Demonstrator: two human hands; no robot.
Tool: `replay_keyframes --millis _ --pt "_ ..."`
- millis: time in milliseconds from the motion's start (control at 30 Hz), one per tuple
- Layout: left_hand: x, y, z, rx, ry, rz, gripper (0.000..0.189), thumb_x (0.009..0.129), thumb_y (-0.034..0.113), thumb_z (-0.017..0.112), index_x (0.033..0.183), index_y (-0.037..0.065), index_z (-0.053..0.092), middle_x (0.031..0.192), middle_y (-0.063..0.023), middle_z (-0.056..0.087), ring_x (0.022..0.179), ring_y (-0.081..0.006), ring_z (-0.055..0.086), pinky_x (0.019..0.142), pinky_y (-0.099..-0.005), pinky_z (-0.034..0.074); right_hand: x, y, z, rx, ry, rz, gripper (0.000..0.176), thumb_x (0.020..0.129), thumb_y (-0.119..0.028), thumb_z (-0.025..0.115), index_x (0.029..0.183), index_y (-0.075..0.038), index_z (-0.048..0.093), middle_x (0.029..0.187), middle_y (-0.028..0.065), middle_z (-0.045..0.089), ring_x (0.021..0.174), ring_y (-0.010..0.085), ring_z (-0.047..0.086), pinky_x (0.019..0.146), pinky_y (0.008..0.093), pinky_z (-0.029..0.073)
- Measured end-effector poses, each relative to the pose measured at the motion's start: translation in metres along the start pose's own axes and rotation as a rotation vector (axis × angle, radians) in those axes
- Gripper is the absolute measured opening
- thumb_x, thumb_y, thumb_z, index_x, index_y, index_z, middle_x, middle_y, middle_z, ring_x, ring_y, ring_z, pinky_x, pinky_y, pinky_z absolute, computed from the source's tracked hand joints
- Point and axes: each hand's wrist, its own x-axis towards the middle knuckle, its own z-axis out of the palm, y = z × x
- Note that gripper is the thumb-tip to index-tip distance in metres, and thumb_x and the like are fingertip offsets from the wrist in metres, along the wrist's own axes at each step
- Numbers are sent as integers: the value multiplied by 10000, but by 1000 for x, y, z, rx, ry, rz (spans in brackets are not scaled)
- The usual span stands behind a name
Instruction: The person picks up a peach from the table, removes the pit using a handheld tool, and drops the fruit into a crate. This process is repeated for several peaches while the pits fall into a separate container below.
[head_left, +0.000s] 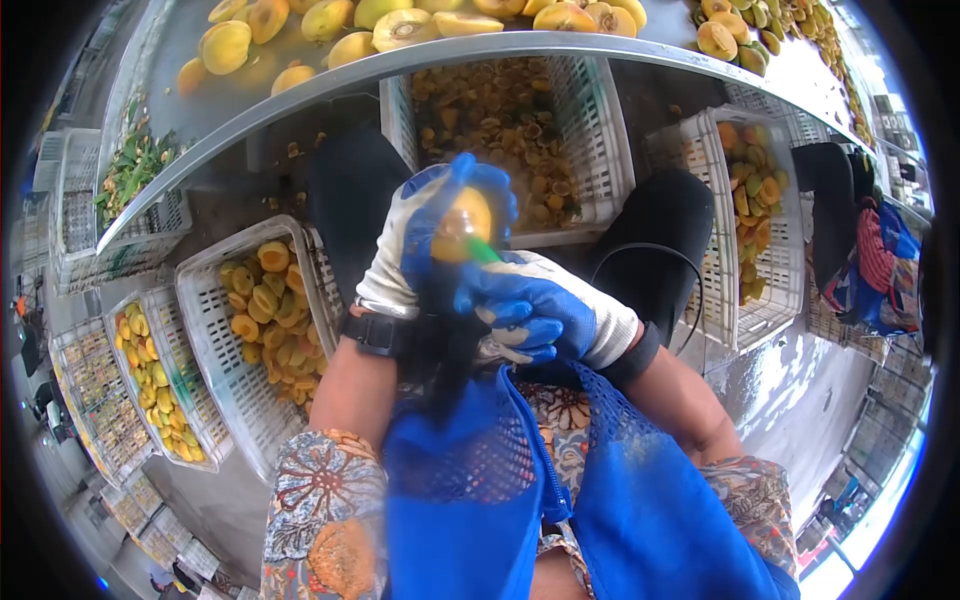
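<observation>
My left hand (435, 225), in a blue and white glove, is wrapped round a yellow fruit (464, 222) in the middle of the view. Just right of it, my right hand (545, 305), gloved the same way, is closed on a small green-handled tool (482, 250). The tool's tip meets the fruit's lower right side; a blur hides its exact shape. Both hands are above my lap, over a blue apron (640, 490).
A metal table (330, 88) with halved fruit runs across the top. Beneath it stands a crate (600, 130) of fruit pieces. More fruit crates stand at left (205, 330) and right (725, 240). Part of another person (825, 190) shows at far right.
</observation>
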Motion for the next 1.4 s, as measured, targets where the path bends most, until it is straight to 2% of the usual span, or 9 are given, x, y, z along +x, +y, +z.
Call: replay_keyframes --millis 133,367,700,900,1000,1167,1267,1367,1400 --pt "-1 -7 0 121 14 18 440 983 374 585 1038 -56 668 894 -158 703 749 -255 699 676 -371 596 -4 1 4 -362 133 -49 268 1012 -260 547 1056 5 561 618 -55 459 400 34 376 381 208 311" --pt "6 -7 0 174 48 72 417 977 348 608 1030 -60 676 870 -155 707 709 -238 696 641 -332 596 6 -3 -28 285 -198 192 291 1023 -276 515 1040 10 565 591 -92 420 391 27 393 368 214 316" --pt "26 -11 19 142 88 305 505 1008 445 509 1165 -28 595 998 -164 679 873 -273 691 761 -392 593 12 6 -27 540 -362 -95 334 1059 -258 424 1091 42 567 619 -77 442 398 40 415 377 238 375" --pt "38 16 2 -390 109 348 479 1014 446 483 1130 1 615 962 -135 680 883 -302 668 815 -433 554 -20 -14 -14 404 -566 -176 328 1012 -274 550 1035 53 550 563 -33 429 356 63 392 340 233 339" --pt "9 41 13 -299 41 293 507 1012 474 457 1122 14 643 983 -145 693 904 -294 671 857 -445 542 -37 -29 8 -145 102 -390 328 1004 -287 564 1017 41 573 551 -45 401 369 43 377 367 212 318" --pt "-40 68 -60 -285 149 369 566 1023 502 406 1199 10 623 1070 -155 700 980 -305 681 898 -454 540 0 -38 -8 -1304 856 -749 286 976 -256 608 1116 -13 555 694 163 633 565 279 639 545 400 475" --pt "-103 76 -104 233 576 580 487 1024 455 464 1132 13 637 957 -126 690 862 -255 678 794 -386 566 13 -37 -19 -1600 900 -752 287 967 -242 590 1137 -15 544 741 216 660 671 375 675 583 452 506" --pt "-157 82 -160 312 897 337 387 971 368 618 1073 -3 659 887 -100 693 807 -201 676 742 -310 564 26 -18 -107 -2115 839 -228 327 930 -232 605 1108 37 553 764 218 667 709 379 670 636 469 532" --pt "-162 83 -180 657 1020 179 367 957 321 646 1119 -8 652 937 -104 694 857 -200 672 784 -304 557 19 -18 -115 -2121 808 -227 333 927 -229 603 1107 46 553 768 216 668 714 376 670 643 470 531"
